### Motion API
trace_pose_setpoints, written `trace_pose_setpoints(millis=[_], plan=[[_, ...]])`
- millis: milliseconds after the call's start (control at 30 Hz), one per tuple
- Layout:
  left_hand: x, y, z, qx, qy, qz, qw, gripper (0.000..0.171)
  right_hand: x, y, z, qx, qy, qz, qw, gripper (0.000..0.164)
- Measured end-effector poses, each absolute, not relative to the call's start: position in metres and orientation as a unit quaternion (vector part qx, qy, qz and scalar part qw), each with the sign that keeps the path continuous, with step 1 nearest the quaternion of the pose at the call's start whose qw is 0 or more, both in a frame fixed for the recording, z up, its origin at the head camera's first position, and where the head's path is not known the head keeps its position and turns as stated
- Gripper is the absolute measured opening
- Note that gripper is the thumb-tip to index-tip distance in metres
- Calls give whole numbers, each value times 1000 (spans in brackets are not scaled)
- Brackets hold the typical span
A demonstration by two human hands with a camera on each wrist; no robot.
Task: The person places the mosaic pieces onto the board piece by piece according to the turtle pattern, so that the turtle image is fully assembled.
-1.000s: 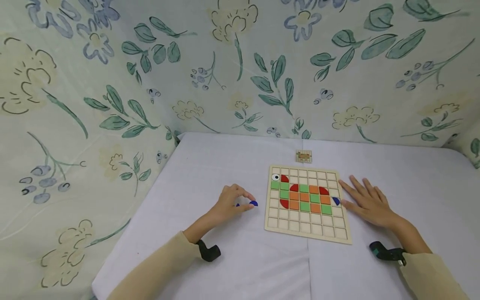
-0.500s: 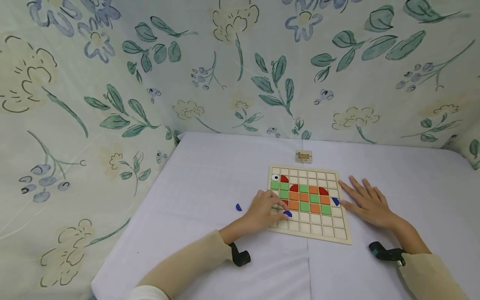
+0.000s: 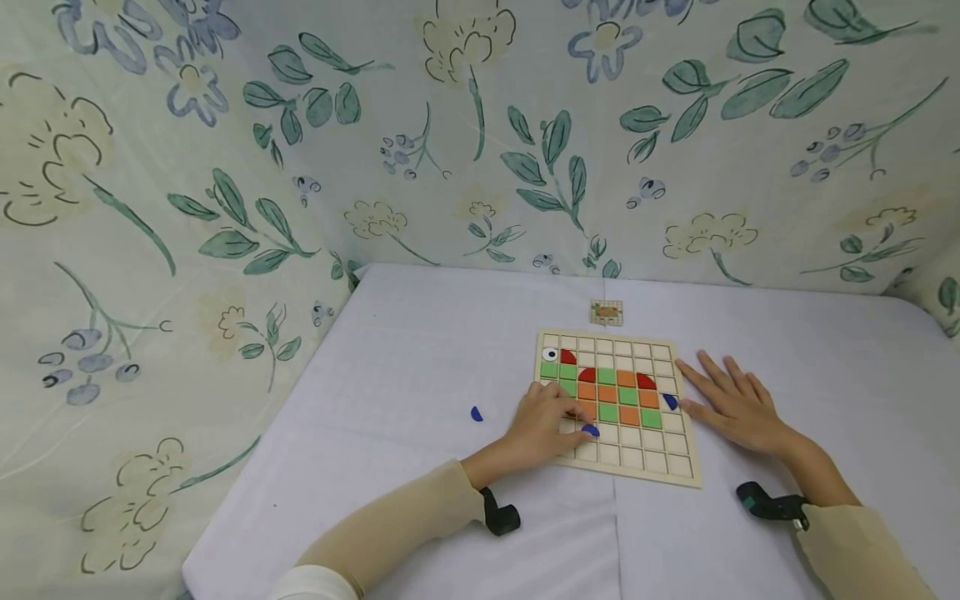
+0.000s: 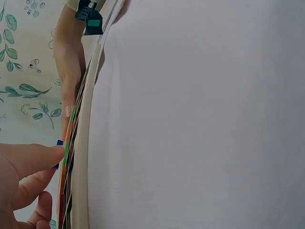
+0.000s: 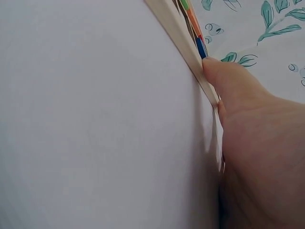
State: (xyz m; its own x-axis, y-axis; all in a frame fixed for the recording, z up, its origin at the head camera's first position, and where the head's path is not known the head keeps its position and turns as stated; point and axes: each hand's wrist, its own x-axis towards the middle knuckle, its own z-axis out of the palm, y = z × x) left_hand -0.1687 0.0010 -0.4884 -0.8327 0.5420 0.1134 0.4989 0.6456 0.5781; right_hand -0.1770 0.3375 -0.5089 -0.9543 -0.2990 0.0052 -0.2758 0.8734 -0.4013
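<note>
Between thumb and index finger, my left hand [image 3: 538,423] pinches a blue quarter-round tile [image 3: 591,431] over the lower left part of a wooden grid board [image 3: 652,461]. In the left wrist view, that blue tile [image 4: 59,142] shows at the thumb tip, just over the board's edge. My right hand [image 3: 738,408] lies spread on the table, thumb and index fingertip at the board's right edge. Close to that thumb, another blue tile [image 3: 670,402] sits in the grid. Green, orange and red tiles fill several cells, with an eye tile [image 3: 550,354] at the upper left.
A loose blue tile [image 3: 477,413] lies on the white tablecloth left of the board. Behind the board is a small picture card [image 3: 606,312]. A floral curtain [image 3: 480,150] hangs beyond the table's back edge.
My left hand has moved right from the tablecloth to over the board, carrying the blue tile and leaving another blue tile behind. My right hand stays in place.
</note>
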Motion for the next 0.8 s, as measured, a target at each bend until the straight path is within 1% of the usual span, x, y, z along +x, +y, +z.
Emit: trace_pose_setpoints(millis=[233,800], plan=[[-169,0,-489,286,908,304,37,11,-177,337,-507,-148,968,-201,28,75],[-171,-1,-489,274,906,317,61,10,-176,337,-508,-144,969,-200,29,76]])
